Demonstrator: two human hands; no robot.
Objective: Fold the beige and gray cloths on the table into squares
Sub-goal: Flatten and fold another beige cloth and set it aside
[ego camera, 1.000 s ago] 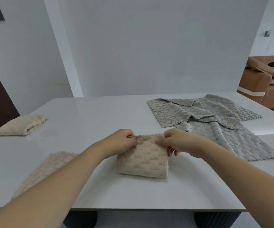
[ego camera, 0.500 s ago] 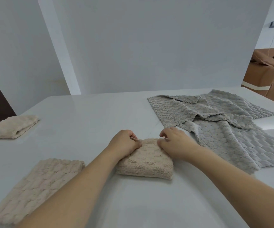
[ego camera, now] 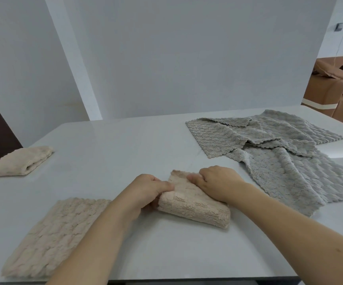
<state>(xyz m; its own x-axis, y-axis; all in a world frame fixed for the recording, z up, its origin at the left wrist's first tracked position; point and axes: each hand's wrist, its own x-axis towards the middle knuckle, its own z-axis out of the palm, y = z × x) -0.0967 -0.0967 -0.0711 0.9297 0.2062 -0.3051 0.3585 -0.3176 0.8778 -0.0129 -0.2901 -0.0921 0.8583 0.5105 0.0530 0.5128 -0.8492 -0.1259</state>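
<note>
Beige cloth (ego camera: 195,204) plush, nubbly (gray cloths (ego camera: 279,153) likewise); table (ego camera: 125,145) smooth, semi-gloss.

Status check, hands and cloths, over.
Both hands, left and right, grip the folded beige cloth. Gray cloths unfolded. Nothing obstructing.

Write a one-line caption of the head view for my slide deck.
Both hands grip a folded beige cloth beside unfolded gray cloths.
</note>
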